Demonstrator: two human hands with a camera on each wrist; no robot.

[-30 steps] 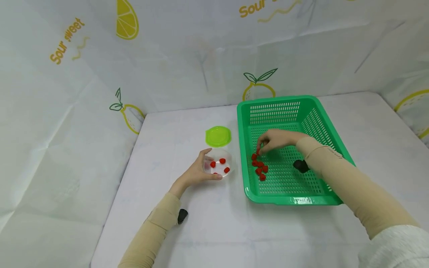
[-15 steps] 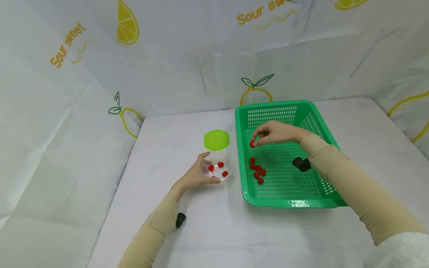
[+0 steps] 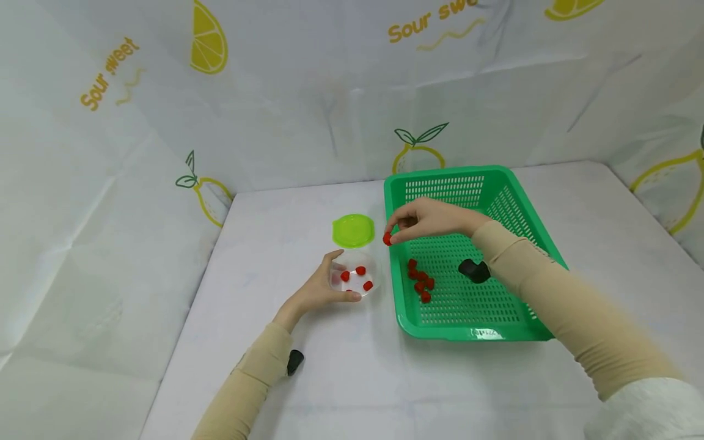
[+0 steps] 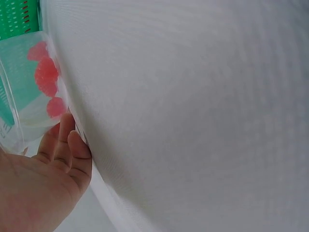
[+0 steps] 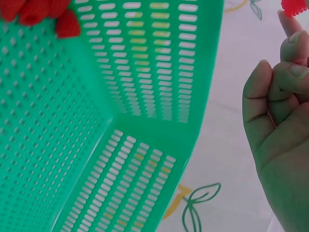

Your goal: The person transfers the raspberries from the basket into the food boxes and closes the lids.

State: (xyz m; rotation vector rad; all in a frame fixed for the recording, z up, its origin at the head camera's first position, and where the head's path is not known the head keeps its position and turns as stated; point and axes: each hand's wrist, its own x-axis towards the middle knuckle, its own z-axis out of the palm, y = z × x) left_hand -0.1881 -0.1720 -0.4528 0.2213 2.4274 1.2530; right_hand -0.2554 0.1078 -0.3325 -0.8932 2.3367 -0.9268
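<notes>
In the head view my left hand (image 3: pixel 319 288) curves around the side of a small clear plastic bowl (image 3: pixel 376 266), thumb at the front, fingers at the back. Several red raspberries (image 3: pixel 360 270) lie loose inside; the left wrist view shows them through the bowl wall (image 4: pixel 19 58). My right hand (image 3: pixel 431 219) pinches one raspberry (image 3: pixel 387 239) between thumb and fingertips, above the left rim of the green basket (image 3: pixel 478 333). A cluster of raspberries (image 3: pixel 421 276) rests on the basket floor near its left wall. The pinched raspberry (image 5: pixel 293 7) is partly cut off in the right wrist view.
A lime-green lid (image 3: pixel 354 231) lies flat just behind the bowl. The basket's slotted wall (image 5: pixel 145 58) rises between the basket floor and the bowl side. White cloth (image 3: pixel 335 379) covers the table, and a printed white sheet (image 3: pixel 308 110) hangs behind.
My right hand has lifted a raspberry from the basket floor and carried it left to above the basket's left rim. The left hand and bowl stay in place; the head view has shifted slightly.
</notes>
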